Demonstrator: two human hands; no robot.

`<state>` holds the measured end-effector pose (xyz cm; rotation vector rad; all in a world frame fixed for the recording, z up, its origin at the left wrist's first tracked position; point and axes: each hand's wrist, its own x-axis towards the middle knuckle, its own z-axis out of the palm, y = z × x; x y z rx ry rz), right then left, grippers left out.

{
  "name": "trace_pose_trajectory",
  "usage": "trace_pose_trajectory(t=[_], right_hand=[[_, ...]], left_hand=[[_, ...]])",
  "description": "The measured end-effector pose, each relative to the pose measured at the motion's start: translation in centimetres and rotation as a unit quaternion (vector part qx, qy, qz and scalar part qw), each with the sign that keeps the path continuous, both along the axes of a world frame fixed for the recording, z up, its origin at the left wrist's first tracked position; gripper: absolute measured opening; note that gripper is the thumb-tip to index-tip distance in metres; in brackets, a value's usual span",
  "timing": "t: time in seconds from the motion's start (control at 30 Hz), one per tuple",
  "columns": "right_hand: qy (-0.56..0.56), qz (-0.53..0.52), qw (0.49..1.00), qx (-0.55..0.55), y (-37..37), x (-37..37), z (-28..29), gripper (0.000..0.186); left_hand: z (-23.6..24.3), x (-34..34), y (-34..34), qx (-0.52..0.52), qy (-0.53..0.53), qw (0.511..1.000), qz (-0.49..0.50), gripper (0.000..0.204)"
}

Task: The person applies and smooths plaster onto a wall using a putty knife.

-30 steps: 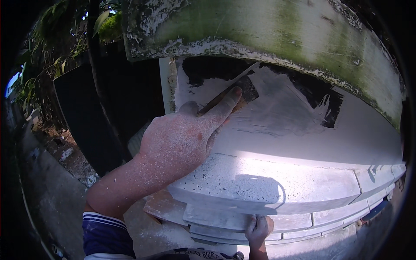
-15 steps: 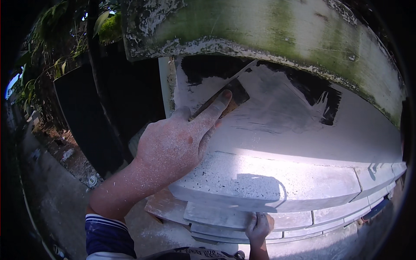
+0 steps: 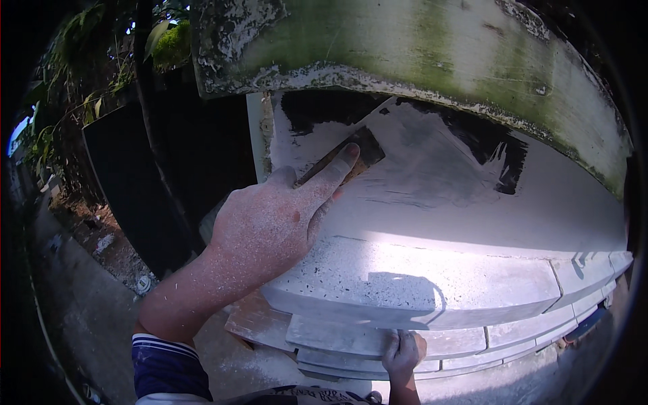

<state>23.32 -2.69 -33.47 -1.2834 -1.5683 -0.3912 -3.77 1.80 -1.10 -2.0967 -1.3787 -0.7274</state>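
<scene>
My left hand (image 3: 266, 219), dusted with white powder, grips a flat scraper (image 3: 370, 147). Its index finger presses along the dark blade, which lies against the wall (image 3: 432, 169). That wall is pale, with black patches (image 3: 496, 145) and grey smears near its top. Lower down, my right hand (image 3: 403, 351) is curled into a fist at the front edge of the stepped ledge (image 3: 466, 280). Whatever it may hold is hidden.
A mossy concrete slab (image 3: 418, 50) overhangs the wall. Dark flakes and white dust lie on the sunlit ledge. To the left are a dark panel (image 3: 135, 182), plants (image 3: 67, 81) and a dusty concrete path (image 3: 88, 304).
The view has shifted very slightly. The scraper sits at nearly the same spot on the wall, a touch lower and to the left. My right hand has stayed put.
</scene>
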Motion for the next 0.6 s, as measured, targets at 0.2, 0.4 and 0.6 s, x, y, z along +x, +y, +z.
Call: trace_pose_trajectory(t=[0.2, 0.4, 0.6], right_hand=[[-0.008, 0.001, 1.0, -0.01, -0.2, -0.1, 0.2, 0.014], [0.005, -0.009, 1.0, 0.003, 0.0, -0.3, 0.1, 0.014], [-0.008, -0.009, 1.0, -0.004, -0.2, -0.1, 0.2, 0.013]], left_hand=[[2.9, 2.3, -0.5, 0.009, 0.017, 1.0, 0.015, 0.056], [0.9, 0.8, 0.3, -0.001, 0.007, 1.0, -0.001, 0.058], [2.6, 2.5, 0.5, 0.049, 0.022, 0.999, -0.004, 0.057]])
